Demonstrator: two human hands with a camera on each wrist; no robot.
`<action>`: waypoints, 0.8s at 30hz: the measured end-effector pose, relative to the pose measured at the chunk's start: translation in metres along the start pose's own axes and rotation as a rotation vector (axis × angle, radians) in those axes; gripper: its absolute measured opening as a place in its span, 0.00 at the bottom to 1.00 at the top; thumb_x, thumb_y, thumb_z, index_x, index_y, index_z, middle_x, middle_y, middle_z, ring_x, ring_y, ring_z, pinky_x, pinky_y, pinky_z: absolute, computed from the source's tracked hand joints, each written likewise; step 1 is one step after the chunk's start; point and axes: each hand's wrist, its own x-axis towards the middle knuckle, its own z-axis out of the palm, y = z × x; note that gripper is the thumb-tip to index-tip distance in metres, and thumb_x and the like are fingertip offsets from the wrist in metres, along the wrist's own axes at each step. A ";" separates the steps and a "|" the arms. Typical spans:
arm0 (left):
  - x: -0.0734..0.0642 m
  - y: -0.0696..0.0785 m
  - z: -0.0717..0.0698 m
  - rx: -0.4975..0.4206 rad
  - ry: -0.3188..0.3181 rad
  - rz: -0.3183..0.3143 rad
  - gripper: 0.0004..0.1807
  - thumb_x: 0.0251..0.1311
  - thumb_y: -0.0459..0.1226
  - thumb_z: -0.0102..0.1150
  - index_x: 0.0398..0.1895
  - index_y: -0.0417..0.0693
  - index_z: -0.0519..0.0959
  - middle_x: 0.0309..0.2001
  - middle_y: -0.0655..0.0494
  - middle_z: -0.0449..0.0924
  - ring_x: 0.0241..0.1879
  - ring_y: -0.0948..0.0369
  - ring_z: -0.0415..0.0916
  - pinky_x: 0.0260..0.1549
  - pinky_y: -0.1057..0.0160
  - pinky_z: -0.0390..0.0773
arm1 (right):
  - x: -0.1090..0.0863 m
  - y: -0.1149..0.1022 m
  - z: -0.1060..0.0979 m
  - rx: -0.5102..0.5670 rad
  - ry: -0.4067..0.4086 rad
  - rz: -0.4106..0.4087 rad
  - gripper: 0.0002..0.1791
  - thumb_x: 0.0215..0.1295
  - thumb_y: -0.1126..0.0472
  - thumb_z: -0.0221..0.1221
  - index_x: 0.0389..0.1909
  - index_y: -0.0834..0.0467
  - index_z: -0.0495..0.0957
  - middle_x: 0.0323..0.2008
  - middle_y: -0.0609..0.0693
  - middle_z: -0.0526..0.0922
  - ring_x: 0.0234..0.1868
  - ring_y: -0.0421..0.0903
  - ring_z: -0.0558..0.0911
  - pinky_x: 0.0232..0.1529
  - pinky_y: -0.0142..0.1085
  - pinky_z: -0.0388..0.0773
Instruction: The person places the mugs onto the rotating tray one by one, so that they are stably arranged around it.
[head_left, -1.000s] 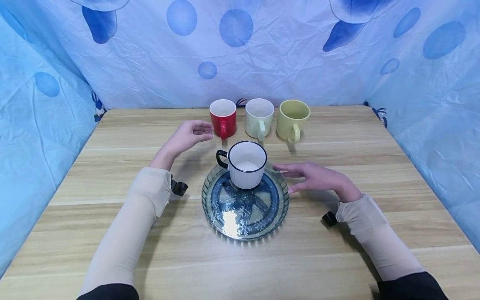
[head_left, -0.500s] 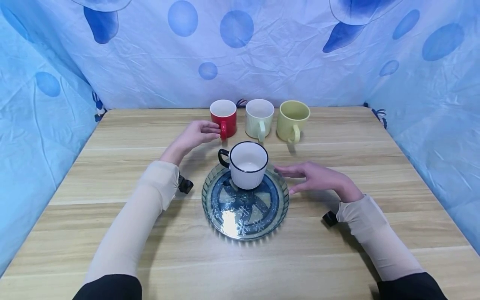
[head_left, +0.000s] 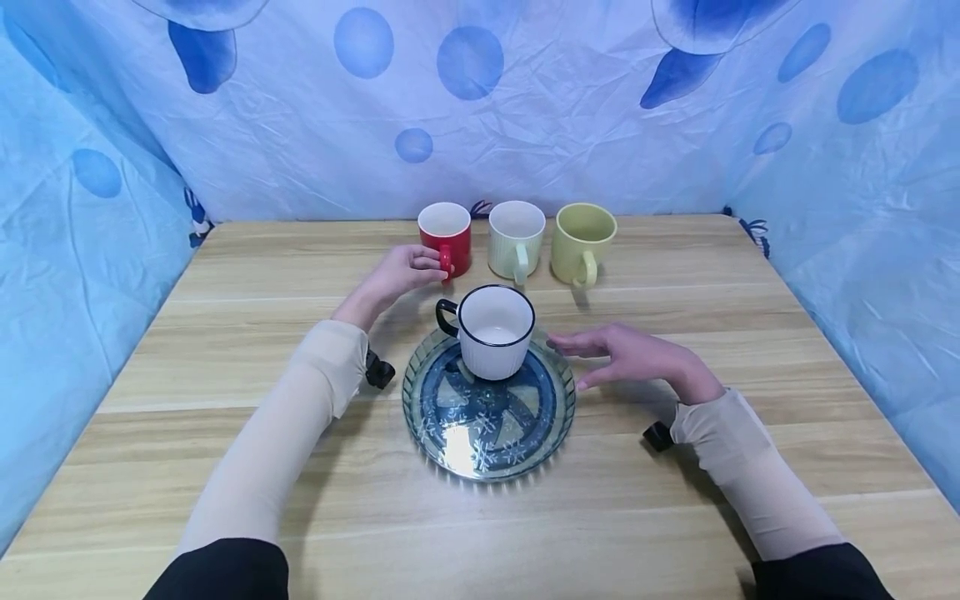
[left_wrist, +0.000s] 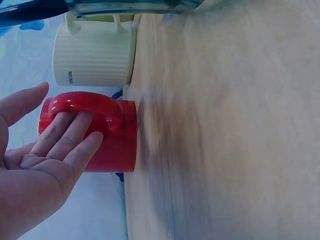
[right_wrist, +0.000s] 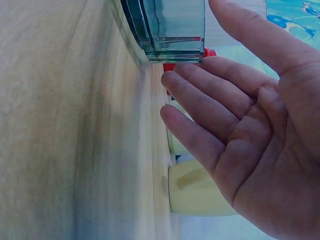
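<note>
At the back of the table stands a red mug [head_left: 457, 242] with a white inside, its handle [left_wrist: 85, 102] facing me. My left hand [head_left: 405, 271] is at this mug. In the left wrist view two fingers reach in behind the handle, and the thumb [left_wrist: 27, 102] stands off from it. A white mug [head_left: 491, 354] with a black rim and black handle sits on the far part of a glass plate [head_left: 487, 475]. Beside that plate's right rim is my right hand [head_left: 626, 350], fingers extended; in the right wrist view the fingertips are close to the glass edge.
To the right of the red mug stand a pale green ribbed mug [head_left: 504, 254] and a yellow-green mug [head_left: 573, 254], handles facing front. The wooden table [head_left: 225, 375] meets a blue patterned cloth [head_left: 300, 133] at the back and sides.
My left hand has moved right to the red mug, and its fingers have gone in at the handle. The right hand, the plate and the mugs have stayed put.
</note>
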 end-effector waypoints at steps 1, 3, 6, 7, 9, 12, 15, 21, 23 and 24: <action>0.000 -0.001 0.001 -0.001 0.000 0.000 0.25 0.63 0.36 0.61 0.61 0.36 0.69 0.59 0.41 0.78 0.61 0.51 0.75 0.66 0.55 0.72 | 0.000 0.000 0.000 0.003 -0.002 0.002 0.44 0.56 0.50 0.67 0.71 0.58 0.61 0.70 0.53 0.65 0.67 0.52 0.72 0.70 0.48 0.65; 0.002 -0.002 0.001 -0.003 0.000 0.007 0.25 0.63 0.35 0.60 0.62 0.35 0.69 0.59 0.40 0.77 0.61 0.50 0.75 0.66 0.55 0.71 | 0.001 -0.001 0.000 -0.007 0.000 0.000 0.43 0.56 0.49 0.67 0.71 0.58 0.62 0.70 0.53 0.65 0.67 0.52 0.72 0.70 0.49 0.65; 0.002 -0.003 0.001 0.013 0.006 0.020 0.26 0.64 0.34 0.59 0.63 0.33 0.67 0.60 0.37 0.76 0.61 0.49 0.74 0.66 0.55 0.71 | 0.001 -0.001 0.000 -0.024 0.010 -0.003 0.42 0.56 0.49 0.67 0.70 0.58 0.63 0.69 0.54 0.67 0.67 0.53 0.72 0.69 0.50 0.66; 0.001 -0.002 0.001 0.020 0.009 0.026 0.26 0.64 0.33 0.59 0.63 0.33 0.66 0.60 0.36 0.75 0.61 0.48 0.74 0.66 0.54 0.71 | 0.002 -0.001 0.000 -0.028 0.015 -0.007 0.42 0.56 0.50 0.67 0.70 0.58 0.63 0.68 0.55 0.68 0.66 0.54 0.73 0.69 0.50 0.66; 0.000 -0.002 0.000 0.044 0.019 0.035 0.26 0.64 0.33 0.58 0.63 0.31 0.65 0.60 0.35 0.75 0.61 0.47 0.73 0.65 0.53 0.72 | 0.002 -0.002 -0.001 -0.033 0.021 -0.010 0.41 0.56 0.50 0.67 0.69 0.59 0.64 0.68 0.56 0.69 0.66 0.55 0.73 0.68 0.51 0.66; -0.002 -0.001 -0.002 0.076 0.064 0.024 0.25 0.64 0.34 0.59 0.61 0.32 0.67 0.58 0.34 0.76 0.58 0.47 0.75 0.64 0.53 0.73 | 0.003 -0.002 -0.002 -0.031 0.022 -0.023 0.40 0.57 0.50 0.67 0.68 0.60 0.65 0.67 0.57 0.69 0.66 0.56 0.73 0.67 0.52 0.67; -0.003 -0.001 -0.002 0.111 0.130 0.003 0.24 0.63 0.36 0.61 0.59 0.33 0.70 0.54 0.35 0.78 0.55 0.47 0.76 0.61 0.53 0.75 | 0.002 -0.001 -0.002 -0.022 0.025 -0.012 0.39 0.57 0.51 0.67 0.68 0.60 0.65 0.67 0.56 0.69 0.66 0.55 0.73 0.67 0.51 0.68; -0.005 -0.002 0.000 0.167 0.217 -0.026 0.23 0.60 0.38 0.65 0.55 0.35 0.74 0.49 0.38 0.80 0.48 0.49 0.77 0.55 0.54 0.79 | 0.001 0.002 -0.002 0.013 0.021 0.014 0.40 0.56 0.50 0.67 0.69 0.58 0.65 0.68 0.54 0.69 0.67 0.54 0.72 0.68 0.48 0.67; -0.006 -0.003 0.001 0.192 0.235 -0.027 0.21 0.59 0.37 0.65 0.53 0.36 0.74 0.47 0.38 0.80 0.46 0.50 0.77 0.51 0.56 0.80 | 0.000 0.003 0.000 0.017 0.016 0.008 0.40 0.57 0.50 0.67 0.69 0.58 0.65 0.68 0.54 0.69 0.66 0.54 0.72 0.68 0.49 0.67; -0.007 -0.003 0.001 0.209 0.246 -0.022 0.20 0.59 0.37 0.65 0.52 0.36 0.75 0.46 0.38 0.80 0.45 0.50 0.76 0.49 0.58 0.80 | 0.000 0.003 0.000 0.017 0.015 0.007 0.40 0.57 0.50 0.67 0.69 0.58 0.65 0.68 0.54 0.69 0.66 0.54 0.72 0.68 0.49 0.67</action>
